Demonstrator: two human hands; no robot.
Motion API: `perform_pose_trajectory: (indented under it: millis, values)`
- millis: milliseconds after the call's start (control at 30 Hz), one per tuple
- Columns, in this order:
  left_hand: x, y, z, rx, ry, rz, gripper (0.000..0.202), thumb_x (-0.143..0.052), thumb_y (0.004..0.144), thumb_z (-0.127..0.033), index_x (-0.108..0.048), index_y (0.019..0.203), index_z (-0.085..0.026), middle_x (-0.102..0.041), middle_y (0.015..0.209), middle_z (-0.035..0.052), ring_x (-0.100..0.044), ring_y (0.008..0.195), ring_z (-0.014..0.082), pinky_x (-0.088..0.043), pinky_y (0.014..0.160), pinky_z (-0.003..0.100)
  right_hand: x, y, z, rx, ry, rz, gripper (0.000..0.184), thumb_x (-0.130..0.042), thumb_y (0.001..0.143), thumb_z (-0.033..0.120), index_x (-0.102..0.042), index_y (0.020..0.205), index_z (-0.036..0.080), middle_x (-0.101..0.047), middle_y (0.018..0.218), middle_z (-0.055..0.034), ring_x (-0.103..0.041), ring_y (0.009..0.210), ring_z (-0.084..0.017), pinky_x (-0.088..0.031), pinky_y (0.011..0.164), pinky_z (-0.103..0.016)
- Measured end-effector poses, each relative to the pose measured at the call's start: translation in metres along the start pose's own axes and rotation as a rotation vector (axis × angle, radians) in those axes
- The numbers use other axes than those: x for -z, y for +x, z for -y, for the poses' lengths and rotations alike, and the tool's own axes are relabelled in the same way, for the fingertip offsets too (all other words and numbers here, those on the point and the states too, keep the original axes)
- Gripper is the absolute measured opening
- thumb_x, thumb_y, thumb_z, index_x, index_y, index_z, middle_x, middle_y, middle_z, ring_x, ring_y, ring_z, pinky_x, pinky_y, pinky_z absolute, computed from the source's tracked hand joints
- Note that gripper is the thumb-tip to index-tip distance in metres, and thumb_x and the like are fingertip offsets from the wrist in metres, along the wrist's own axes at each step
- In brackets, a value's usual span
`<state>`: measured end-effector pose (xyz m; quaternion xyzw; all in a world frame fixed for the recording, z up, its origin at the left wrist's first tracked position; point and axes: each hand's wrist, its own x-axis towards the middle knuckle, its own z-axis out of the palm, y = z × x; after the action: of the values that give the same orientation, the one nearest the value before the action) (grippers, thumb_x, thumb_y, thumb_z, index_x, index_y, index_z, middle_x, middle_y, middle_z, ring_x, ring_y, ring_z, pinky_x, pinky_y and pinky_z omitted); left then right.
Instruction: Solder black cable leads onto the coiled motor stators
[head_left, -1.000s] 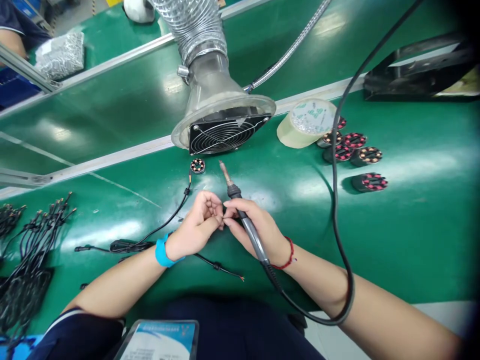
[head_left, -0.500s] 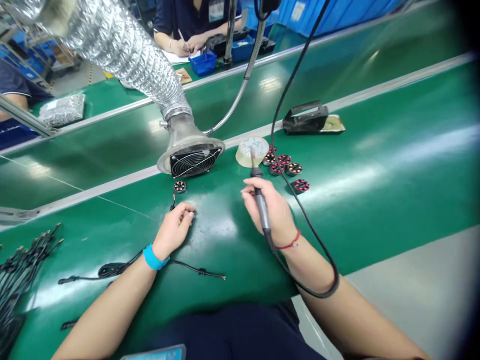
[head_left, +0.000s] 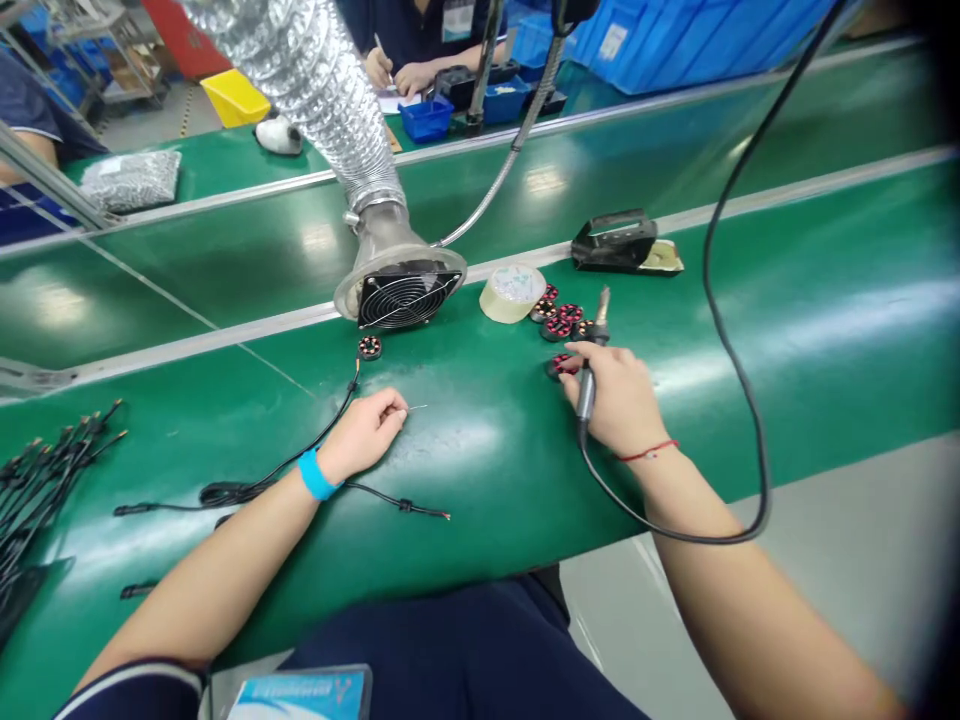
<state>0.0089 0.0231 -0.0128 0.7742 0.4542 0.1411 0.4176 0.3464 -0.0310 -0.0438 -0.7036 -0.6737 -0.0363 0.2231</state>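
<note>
Across a glossy green desk (head_left: pixel 480 540), has both hands out and well apart. Faces a fan (head_left: pixel 409 298) hung on a silver duct (head_left: pixel 322 110) beyond the left hand, and farther off, a co-worker's hand (head_left: pixel 416 78).

Grips an iron (head_left: pixel 586 392) in the right hand (head_left: pixel 622 400), with its tip pointing away from the body. Spreads the thumb and forefinger of that hand about a near ring (head_left: pixel 555 368), just to the left of the palm; cannot tell from here whether touching it. Pinches a thin wire (head_left: pixel 418 406) in the closed fingertips of the left hand (head_left: pixel 365 432), with a free end sticking out toward the right.

Beyond the left hand, shows a wired ring (head_left: pixel 370 356) joined to a cable (head_left: pixel 341 405) running back past that wrist. On the near side of the same wrist, shows a second cable (head_left: pixel 405 505) with bare ends joined to nothing. Has a cable bundle (head_left: pixel 60 490) well to the left of that hand.

Judging by how things lie, seems to have one ring cabled so far, without showing whether every joint is finished. Seems to have no cable yet on the near ring, nor on the ring cluster (head_left: pixel 556 328) just beyond the right hand.
</note>
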Motion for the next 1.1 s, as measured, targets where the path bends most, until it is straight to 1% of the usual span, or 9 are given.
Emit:
perform_pose_trajectory:
  millis: [200, 300, 367, 467, 567, 733, 867, 1033, 1100]
  values:
    - [-0.005, -0.004, -0.005, 0.013, -0.029, 0.006, 0.011, -0.049, 0.088, -0.02, -0.058, 0.092, -0.015, -0.058, 0.075, -0.001, -0.051, 0.068, 0.0116, -0.039, 0.066, 0.025, -0.019, -0.004, 0.079, 0.42, 0.3, 0.119, 0.027, -0.054, 0.087, 0.017, -0.06, 0.113, 0.021, -0.073, 0.102, -0.0081, -0.06, 0.099, -0.029, -0.05, 0.084, -0.047]
    - [-0.007, -0.006, -0.009, 0.046, 0.001, 0.017, 0.013, -0.054, 0.087, -0.02, -0.058, 0.098, -0.015, -0.05, 0.067, -0.0046, -0.046, 0.063, 0.0111, -0.036, 0.062, 0.025, -0.021, -0.009, 0.105, 0.423, 0.356, 0.096, 0.03, -0.057, 0.087, 0.021, -0.056, 0.117, 0.021, -0.072, 0.094, -0.0078, -0.06, 0.09, -0.028, -0.052, 0.08, -0.045]
    - [-0.007, -0.008, -0.012, 0.055, 0.049, 0.046, 0.016, -0.057, 0.088, -0.023, -0.058, 0.101, -0.014, -0.048, 0.066, -0.0052, -0.045, 0.062, 0.0116, -0.034, 0.061, 0.025, -0.022, -0.011, 0.115, 0.375, 0.39, 0.093, 0.04, -0.062, 0.085, 0.028, -0.051, 0.123, 0.02, -0.07, 0.094, -0.0081, -0.06, 0.088, -0.028, -0.053, 0.08, -0.046]
    - [-0.008, -0.01, -0.015, 0.037, 0.162, 0.062, 0.022, -0.061, 0.089, -0.032, -0.059, 0.102, -0.014, -0.052, 0.072, -0.0029, -0.048, 0.067, 0.0135, -0.034, 0.062, 0.027, -0.028, -0.011, 0.123, 0.297, 0.427, 0.141, 0.053, -0.067, 0.082, 0.037, -0.047, 0.128, 0.02, -0.067, 0.098, -0.0095, -0.062, 0.091, -0.03, -0.054, 0.082, -0.048]
    - [-0.011, -0.011, -0.015, 0.012, 0.303, 0.057, 0.028, -0.06, 0.091, -0.039, -0.06, 0.105, -0.015, -0.058, 0.083, 0.0013, -0.055, 0.075, 0.0167, -0.038, 0.066, 0.029, -0.038, -0.012, 0.129, 0.234, 0.489, 0.166, 0.05, -0.065, 0.084, 0.037, -0.046, 0.127, 0.021, -0.066, 0.102, -0.0099, -0.064, 0.091, -0.029, -0.056, 0.083, -0.049]
    - [-0.011, -0.012, -0.014, 0.0, 0.474, 0.115, 0.03, -0.052, 0.096, -0.041, -0.062, 0.103, -0.014, -0.063, 0.101, 0.0077, -0.061, 0.089, 0.0218, -0.044, 0.073, 0.032, -0.052, -0.018, 0.132, 0.262, 0.723, 0.223, 0.05, -0.061, 0.088, 0.034, -0.038, 0.132, 0.025, -0.064, 0.118, -0.0122, -0.066, 0.107, -0.027, -0.057, 0.091, -0.049]
    - [-0.004, -0.012, -0.017, 0.047, 0.45, 0.101, 0.019, -0.052, 0.095, -0.028, -0.065, 0.094, -0.015, -0.063, 0.095, 0.0053, -0.061, 0.084, 0.0189, -0.045, 0.075, 0.031, -0.053, -0.02, 0.129, 0.287, 0.802, 0.244, 0.051, -0.059, 0.088, 0.027, -0.034, 0.133, 0.026, -0.063, 0.123, -0.0133, -0.066, 0.111, -0.025, -0.057, 0.094, -0.049]
    - [-0.008, -0.012, -0.022, 0.099, 0.413, 0.048, 0.033, -0.057, 0.091, -0.047, -0.065, 0.081, -0.016, -0.062, 0.088, 0.0036, -0.06, 0.076, 0.0171, -0.043, 0.067, 0.03, -0.049, -0.019, 0.125, 0.297, 0.779, 0.227, 0.061, -0.057, 0.08, 0.016, -0.033, 0.134, 0.026, -0.063, 0.122, -0.012, -0.064, 0.115, -0.027, -0.053, 0.097, -0.051]
    - [-0.012, -0.013, -0.023, 0.106, 0.481, 0.037, 0.03, -0.056, 0.092, -0.043, -0.065, 0.082, -0.016, -0.062, 0.09, 0.0043, -0.061, 0.078, 0.0178, -0.042, 0.067, 0.031, -0.048, -0.018, 0.126, 0.284, 0.758, 0.229, 0.063, -0.054, 0.076, 0.013, -0.033, 0.134, 0.026, -0.064, 0.12, -0.0111, -0.064, 0.114, -0.027, -0.053, 0.095, -0.05]
